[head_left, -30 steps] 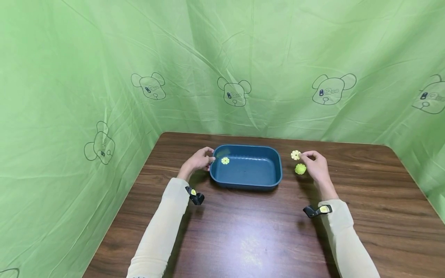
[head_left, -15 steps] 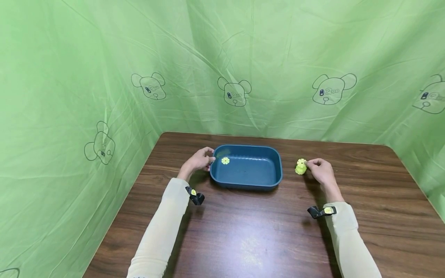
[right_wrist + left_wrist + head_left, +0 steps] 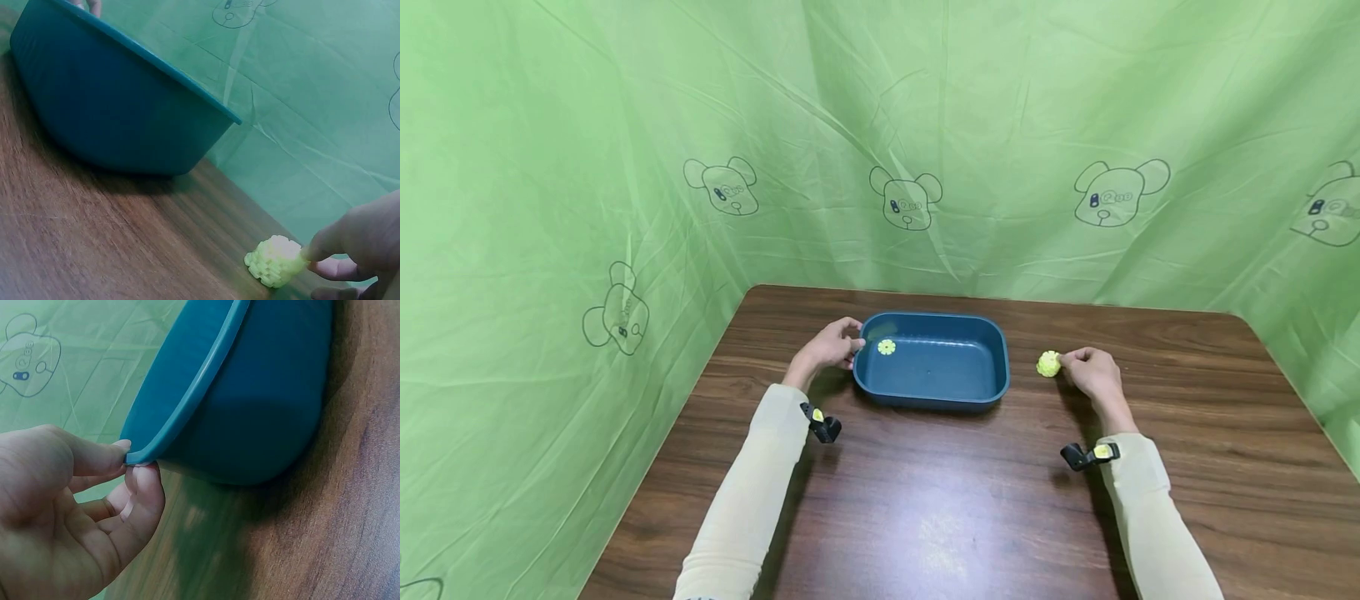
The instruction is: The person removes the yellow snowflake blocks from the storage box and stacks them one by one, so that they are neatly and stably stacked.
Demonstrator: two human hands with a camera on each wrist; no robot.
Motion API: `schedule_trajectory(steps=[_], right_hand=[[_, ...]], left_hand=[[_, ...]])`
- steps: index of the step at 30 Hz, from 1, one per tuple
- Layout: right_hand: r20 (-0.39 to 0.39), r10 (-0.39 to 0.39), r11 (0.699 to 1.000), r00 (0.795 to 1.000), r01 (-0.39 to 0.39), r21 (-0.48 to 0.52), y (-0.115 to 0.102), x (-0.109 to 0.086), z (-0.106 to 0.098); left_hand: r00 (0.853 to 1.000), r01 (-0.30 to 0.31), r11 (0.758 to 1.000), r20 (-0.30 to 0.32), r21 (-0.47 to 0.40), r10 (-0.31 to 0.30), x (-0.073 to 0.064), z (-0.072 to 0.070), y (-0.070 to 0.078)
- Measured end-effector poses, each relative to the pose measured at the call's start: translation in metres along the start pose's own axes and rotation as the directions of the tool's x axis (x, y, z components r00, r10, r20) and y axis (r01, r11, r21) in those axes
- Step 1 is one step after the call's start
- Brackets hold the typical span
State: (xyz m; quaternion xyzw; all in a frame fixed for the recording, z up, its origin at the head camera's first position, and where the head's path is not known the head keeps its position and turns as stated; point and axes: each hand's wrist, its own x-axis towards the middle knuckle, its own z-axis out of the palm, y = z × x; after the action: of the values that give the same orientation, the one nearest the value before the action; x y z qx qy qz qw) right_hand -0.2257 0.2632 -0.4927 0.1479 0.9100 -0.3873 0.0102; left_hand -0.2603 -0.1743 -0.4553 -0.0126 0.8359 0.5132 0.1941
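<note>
My left hand (image 3: 831, 343) grips the left rim of a blue plastic tub (image 3: 931, 402). Thumb and fingers pinch that rim in the left wrist view. Inside the tub, toward its left end, lies a pale yellow flower-shaped notched disc (image 3: 887, 347). Right of the tub, a yellow-green cluster of interlocked notched discs (image 3: 270, 265) sits on the table. My right hand (image 3: 1093, 372) pinches a pale yellow notched disc (image 3: 289, 245) right at the top of this cluster, where the two overlap. Fingertips hide part of that disc.
The dark wood table (image 3: 880, 517) ends at the back against a green curtain (image 3: 850, 100) printed with mouse outlines. More of the curtain hangs along the left and right sides. Black camera straps (image 3: 822, 423) circle both sleeves.
The right hand has carried its pale yellow disc rightward and toward me, from behind the cluster down onto it. My left hand and the tub have stayed in place.
</note>
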Motion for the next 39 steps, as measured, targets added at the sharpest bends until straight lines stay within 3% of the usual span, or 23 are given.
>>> schedule_trajectory(steps=[9,22,39], right_hand=[[-0.041,-0.016,1.000,0.999,0.017,0.010,-0.004,-0.005,-0.003],[-0.103,-0.129,0.991,0.986,0.133,0.030,-0.033,-0.011,-0.004],[-0.126,-0.253,0.956,0.959,0.268,0.123,-0.080,-0.022,0.032]], left_hand=[[1.000,0.014,1.000,-0.003,0.003,-0.014,0.000,-0.001,0.002],[1.000,0.009,1.000,-0.009,0.009,-0.009,-0.002,0.000,0.003],[1.000,-0.002,1.000,-0.020,0.010,0.002,-0.001,0.002,0.001]])
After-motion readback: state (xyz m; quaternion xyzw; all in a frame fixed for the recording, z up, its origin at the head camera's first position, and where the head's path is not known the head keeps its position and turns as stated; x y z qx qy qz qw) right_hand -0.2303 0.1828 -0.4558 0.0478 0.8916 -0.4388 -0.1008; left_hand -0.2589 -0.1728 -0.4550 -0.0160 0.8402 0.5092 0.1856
